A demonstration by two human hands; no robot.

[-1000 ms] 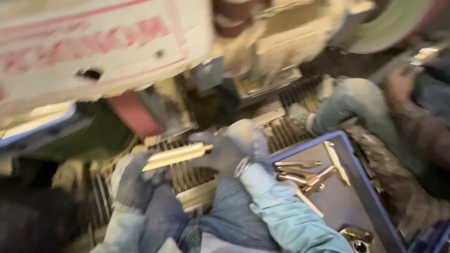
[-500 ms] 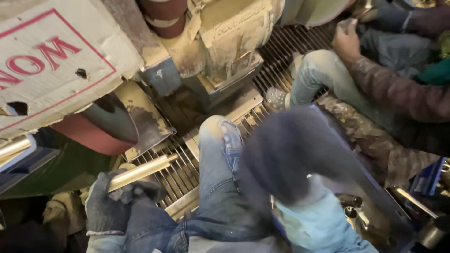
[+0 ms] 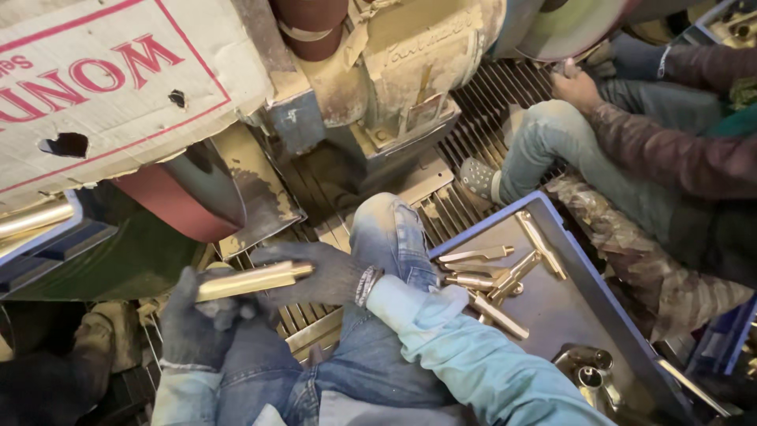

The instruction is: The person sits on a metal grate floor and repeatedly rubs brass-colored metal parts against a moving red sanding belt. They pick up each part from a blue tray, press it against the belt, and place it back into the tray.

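I hold a long brass bar (image 3: 251, 280) across my lap with both gloved hands. My left hand (image 3: 192, 319) grips its left end. My right hand (image 3: 315, 272) wraps the right end, fingers closed over it. The bar lies just below a reddish-brown sanding belt wheel (image 3: 181, 209) under a cardboard-covered machine housing (image 3: 118, 87). To my right, a blue-rimmed metal tray (image 3: 552, 315) holds several brass tap parts (image 3: 493, 272). My knee in jeans (image 3: 390, 233) rises between the bar and the tray.
A metal grate floor (image 3: 465, 158) runs under the machine. A co-worker sits at the right, a knee (image 3: 544, 134) and hand (image 3: 576, 83) near another grinding wheel (image 3: 568, 28). More brass fittings (image 3: 587, 375) lie at the tray's near end.
My right hand went over the tray and came back to the bar's right end. Both hands now hold the bar nearer the belt wheel.
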